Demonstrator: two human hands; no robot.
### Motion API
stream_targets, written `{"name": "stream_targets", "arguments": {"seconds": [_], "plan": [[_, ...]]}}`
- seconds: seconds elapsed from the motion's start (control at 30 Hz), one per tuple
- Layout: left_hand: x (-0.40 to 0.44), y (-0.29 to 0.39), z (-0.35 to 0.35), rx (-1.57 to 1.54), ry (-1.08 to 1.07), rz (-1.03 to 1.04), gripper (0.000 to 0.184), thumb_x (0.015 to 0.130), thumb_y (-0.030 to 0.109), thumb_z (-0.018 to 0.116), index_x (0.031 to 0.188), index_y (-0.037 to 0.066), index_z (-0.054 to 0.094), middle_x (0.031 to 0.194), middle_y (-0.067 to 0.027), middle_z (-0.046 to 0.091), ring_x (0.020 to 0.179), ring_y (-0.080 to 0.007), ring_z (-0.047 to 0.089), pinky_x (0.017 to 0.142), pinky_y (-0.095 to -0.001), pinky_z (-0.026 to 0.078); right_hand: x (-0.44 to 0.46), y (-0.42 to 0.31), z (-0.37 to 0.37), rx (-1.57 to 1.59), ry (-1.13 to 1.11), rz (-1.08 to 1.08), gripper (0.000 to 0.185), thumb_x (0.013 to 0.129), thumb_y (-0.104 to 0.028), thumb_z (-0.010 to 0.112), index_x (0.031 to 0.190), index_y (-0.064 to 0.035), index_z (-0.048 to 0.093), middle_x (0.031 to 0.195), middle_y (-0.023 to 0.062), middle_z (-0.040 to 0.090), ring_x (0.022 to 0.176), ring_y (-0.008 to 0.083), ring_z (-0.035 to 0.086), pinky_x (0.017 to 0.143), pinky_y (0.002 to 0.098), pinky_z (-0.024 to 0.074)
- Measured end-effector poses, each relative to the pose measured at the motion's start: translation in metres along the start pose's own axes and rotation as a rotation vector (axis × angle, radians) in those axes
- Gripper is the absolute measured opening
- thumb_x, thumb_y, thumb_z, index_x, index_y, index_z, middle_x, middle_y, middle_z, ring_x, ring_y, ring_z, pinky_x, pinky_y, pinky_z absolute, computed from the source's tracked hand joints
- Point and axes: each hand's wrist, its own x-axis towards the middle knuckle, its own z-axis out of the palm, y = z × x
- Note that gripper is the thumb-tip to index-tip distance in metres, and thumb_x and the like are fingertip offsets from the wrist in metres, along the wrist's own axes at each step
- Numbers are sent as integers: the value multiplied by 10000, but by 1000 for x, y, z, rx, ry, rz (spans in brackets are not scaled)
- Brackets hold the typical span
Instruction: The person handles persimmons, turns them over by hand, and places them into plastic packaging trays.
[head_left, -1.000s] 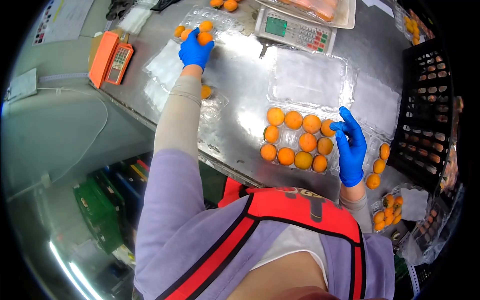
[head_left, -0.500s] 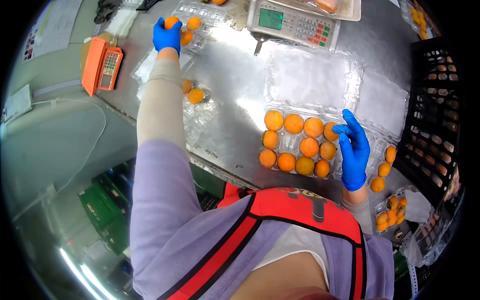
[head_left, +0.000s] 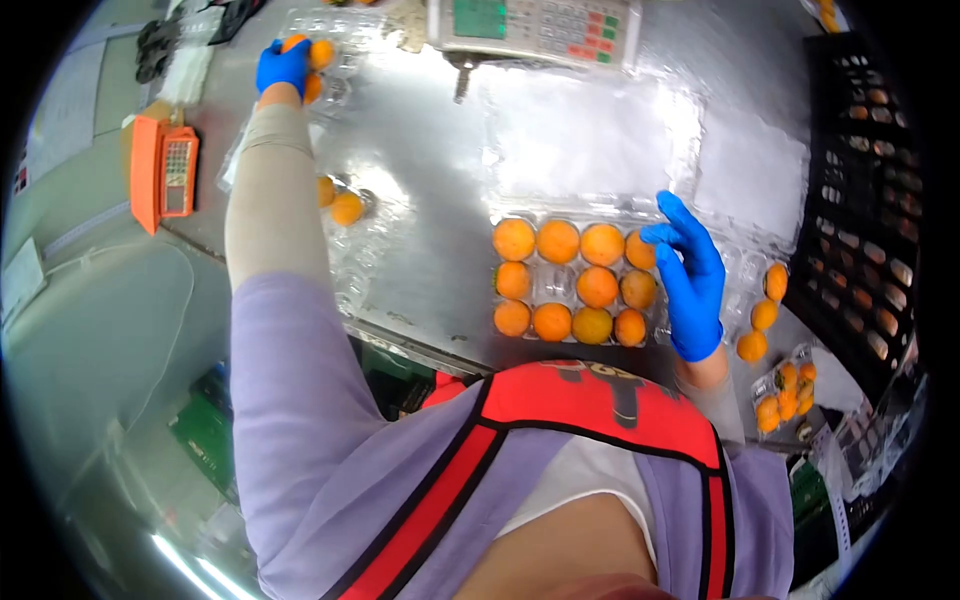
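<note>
My left hand (head_left: 283,67), in a blue glove, reaches to the far left of the table. Its fingers are closed round an orange persimmon (head_left: 293,42), beside other persimmons in a clear tray (head_left: 340,62). My right hand (head_left: 692,280), also gloved in blue, hovers at the right side of a clear plastic clamshell box (head_left: 553,285). Its fingers are apart and hold nothing. Rows of persimmons (head_left: 601,244) fill most of the box's cups; a cup in the middle row holds none. The box's lid (head_left: 585,140) lies folded back.
A weighing scale (head_left: 540,25) stands at the back, an orange scale (head_left: 163,172) at the left edge. Further trays hold persimmons (head_left: 346,208) at left and others (head_left: 764,315) at right. A black crate (head_left: 825,200) borders the right side.
The view has shifted, so the table and its things sit further left and slightly higher. My left hand stays closed at the persimmon; my right hand keeps its open pose beside the box.
</note>
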Motion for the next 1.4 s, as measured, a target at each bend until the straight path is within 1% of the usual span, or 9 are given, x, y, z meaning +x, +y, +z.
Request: {"name": "stream_targets", "arguments": {"seconds": [0.13,0.2,0.33,0.43,0.5,0.73,1.0,1.1,1.4], "plan": [[-30,22,-1,250,171,78,740,644,368,787,1272,75,529,1231,-182,561,1132,-285,549,944,-382,444,-2,1,0,20,-1,10,451,866,-30,554,1309,0,472,1016,53,615,948,114,564,921,283,430],[-70,43,2,268,305,323,704,644,366,795,1244,89,554,1214,-188,562,1100,-301,558,945,-398,440,-4,0,0,24,-14,8,449,867,-31,554,1308,-2,475,1015,52,615,943,113,565,919,282,430],[-154,50,11,-182,-60,518,582,751,281,754,1236,39,542,1162,-136,560,1041,-250,548,910,-332,432,-11,0,-2,-34,-50,-33,437,872,-31,555,1304,-12,487,1006,49,620,931,109,569,903,273,436],[-260,51,2,-24,-383,672,524,795,116,703,1274,43,503,1194,-58,559,1081,-166,507,951,-311,415,-17,-6,0,-96,-51,-33,434,873,-42,563,1301,-16,493,1003,47,621,928,106,567,886,273,445],[-324,40,-1,-157,-565,631,563,774,157,729,1278,56,499,1244,-61,552,1153,-196,501,998,-353,377,-23,-5,1,-111,-47,-51,434,873,-47,565,1301,-19,494,1012,45,622,926,103,566,881,271,447],[-446,-8,-3,-71,-454,698,401,709,185,753,1084,126,627,1265,-132,504,1161,-300,494,974,-388,410,-45,0,3,-179,-39,-104,418,880,-79,574,1290,-27,508,1043,32,618,894,91,563,872,261,445],[-494,4,-1,81,-393,967,507,658,247,745,1131,119,610,1351,-136,444,1224,-333,427,979,-441,373,-70,6,4,-136,-106,-92,421,878,-105,594,1285,-36,517,909,10,618,866,82,556,851,259,443],[-504,8,10,397,-407,995,521,647,299,740,1114,102,621,1467,-120,288,1369,-302,229,1060,-486,242,-76,15,6,-189,-115,-122,419,878,-107,596,1286,-50,521,912,12,620,865,83,560,848,261,448],[-483,-7,30,397,-519,1055,437,634,339,701,1023,144,662,1446,-117,327,1358,-328,236,1060,-495,234,-98,11,7,-164,-139,-67,425,877,-71,573,1295,-36,507,940,-2,607,884,65,550,875,251,425]]}}
